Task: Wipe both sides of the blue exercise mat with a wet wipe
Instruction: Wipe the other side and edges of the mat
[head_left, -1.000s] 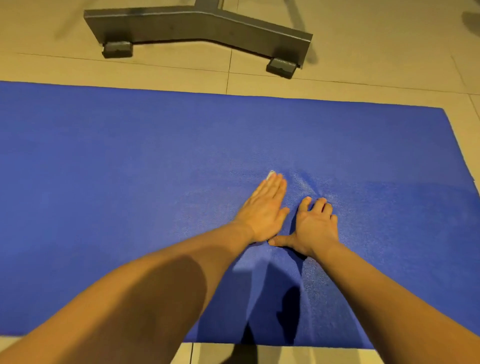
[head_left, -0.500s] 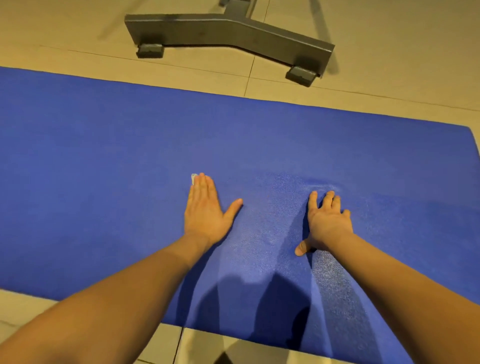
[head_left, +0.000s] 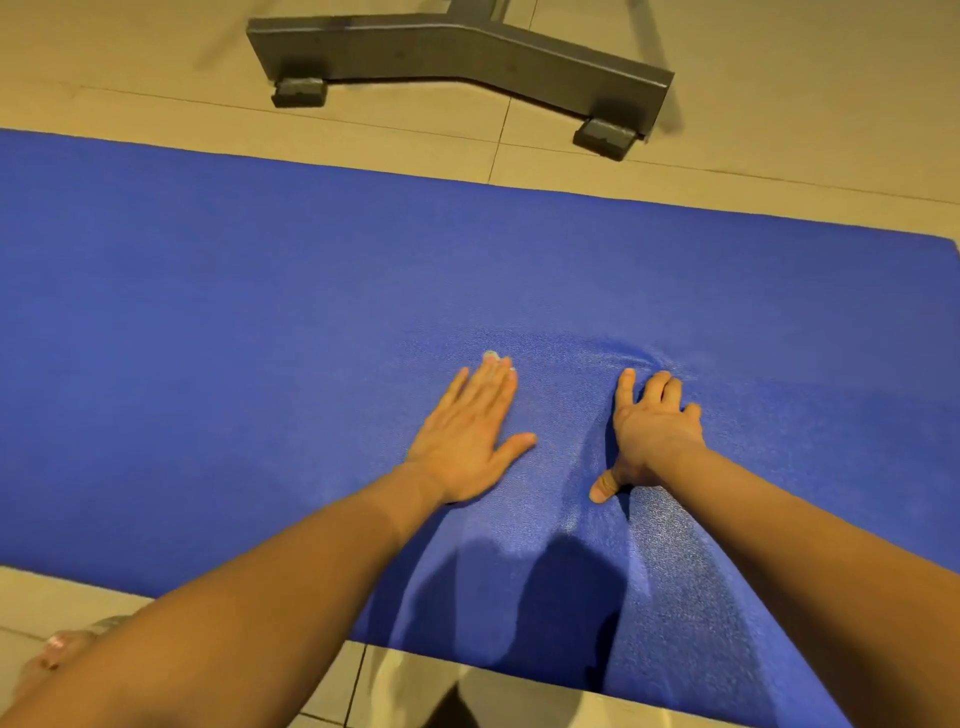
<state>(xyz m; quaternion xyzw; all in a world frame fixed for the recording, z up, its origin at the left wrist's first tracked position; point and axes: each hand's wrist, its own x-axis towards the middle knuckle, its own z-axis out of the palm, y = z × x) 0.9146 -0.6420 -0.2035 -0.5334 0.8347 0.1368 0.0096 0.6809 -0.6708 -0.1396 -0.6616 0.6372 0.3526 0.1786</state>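
The flat blue foam exercise mat (head_left: 208, 322) lies on the beige tiled floor (head_left: 805, 93), with the grey angled metal stand base (head_left: 467, 52) behind its far edge. On the mat, the left hand (head_left: 467, 436) rests left of the right hand (head_left: 655, 434), apart from it, with the small white wet wipe (head_left: 490, 356) under its fingertips.

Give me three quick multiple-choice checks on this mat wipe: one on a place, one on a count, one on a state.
1. Where on the blue mat is the wet wipe?
A) under the fingertips of the left hand
B) at its far edge
C) at its near edge

2. How many foot pads show under the grey metal base?
A) one
B) two
C) four

3. How does the mat look just ahead of the right hand?
A) smooth
B) puckered
C) rolled up

Answers:
1 A, a pale scrap peeks out past the flat fingertips.
2 B, one pad sits near each end of the bar.
3 B, creases fan out from the bent fingers.
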